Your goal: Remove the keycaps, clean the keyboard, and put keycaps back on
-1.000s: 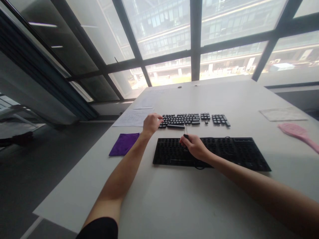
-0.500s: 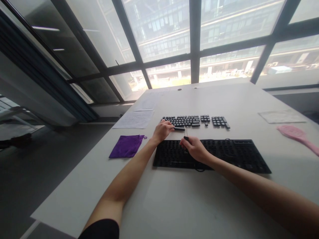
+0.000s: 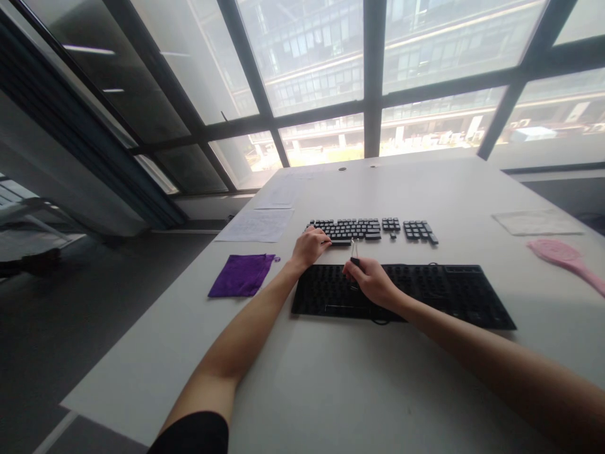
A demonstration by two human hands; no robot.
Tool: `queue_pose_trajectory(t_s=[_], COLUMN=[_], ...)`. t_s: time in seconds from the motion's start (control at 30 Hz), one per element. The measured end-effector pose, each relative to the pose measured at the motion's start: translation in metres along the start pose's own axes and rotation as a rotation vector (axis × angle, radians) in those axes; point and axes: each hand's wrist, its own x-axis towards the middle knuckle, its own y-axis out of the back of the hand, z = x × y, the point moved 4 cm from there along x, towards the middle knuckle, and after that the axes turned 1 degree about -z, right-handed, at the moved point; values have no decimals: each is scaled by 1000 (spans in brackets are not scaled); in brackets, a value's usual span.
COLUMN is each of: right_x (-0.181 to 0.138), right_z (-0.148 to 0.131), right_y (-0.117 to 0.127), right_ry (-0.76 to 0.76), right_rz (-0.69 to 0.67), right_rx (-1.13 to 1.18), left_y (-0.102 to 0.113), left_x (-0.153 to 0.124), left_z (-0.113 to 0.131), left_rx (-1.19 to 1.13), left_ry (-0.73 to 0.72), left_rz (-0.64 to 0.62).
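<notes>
Beyond the keyboard, my left hand (image 3: 309, 247) has its fingers closed at the left end of the long space bar keycap (image 3: 341, 243), which lies along the near side of the removed keycaps (image 3: 357, 228). My right hand (image 3: 371, 277) is closed around the black handle of a wire keycap puller (image 3: 354, 258), its thin metal wires pointing up and away. Both hand and puller are above the black keyboard base (image 3: 449, 293), which has lost its caps. Part of the base is hidden under my right hand and forearm.
Smaller keycap groups, including the number pad caps (image 3: 418, 231), lie to the right. A purple pouch (image 3: 241, 275) and paper sheets (image 3: 258, 226) are at left. At right are a pink brush-like object (image 3: 553, 250) and a clear flat bag (image 3: 536, 222). Windows stand behind the white table (image 3: 321, 378).
The space bar has shifted slightly away from me, closer against the keycap rows, with my left hand at its end. My right hand still holds the puller, nearly unmoved.
</notes>
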Motion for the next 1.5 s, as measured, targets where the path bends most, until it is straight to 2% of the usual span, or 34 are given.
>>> queue_pose_trajectory(t_s=[0.43, 0.63, 0.73, 0.83, 0.93, 1.0, 1.13, 1.2, 1.33, 1.5], right_x=[0, -1, 1, 8, 13, 13, 0, -10, -27, -37], right_z=[2, 2, 1, -6, -19, -26, -25, -21, -9, 9], right_y=[-1, -2, 1, 17, 42, 59, 85, 92, 96, 93], right_ry=[8, 2, -16, -78, -77, -50, -50, -64, -86, -130], right_rz=[3, 3, 54, 182, 280, 328, 374, 376, 339, 300], right_rx=[16, 56, 169, 335, 398, 392, 350, 310, 287, 303], left_y=[-1, 4, 15, 33, 50, 55, 45, 37, 21, 7], left_x=[2, 0, 2, 5, 2, -7, -42, -61, -83, -86], left_z=[1, 3, 2, 8, 34, 65, 129, 151, 170, 170], left_rx=[-12, -23, -21, -34, -106, -186, -347, -401, -427, -432], left_ry=[1, 4, 30, 82, 64, -6, -130, -186, -271, -285], left_rz=[-12, 24, 80, 186, 241, 194, -72, -163, -218, -215])
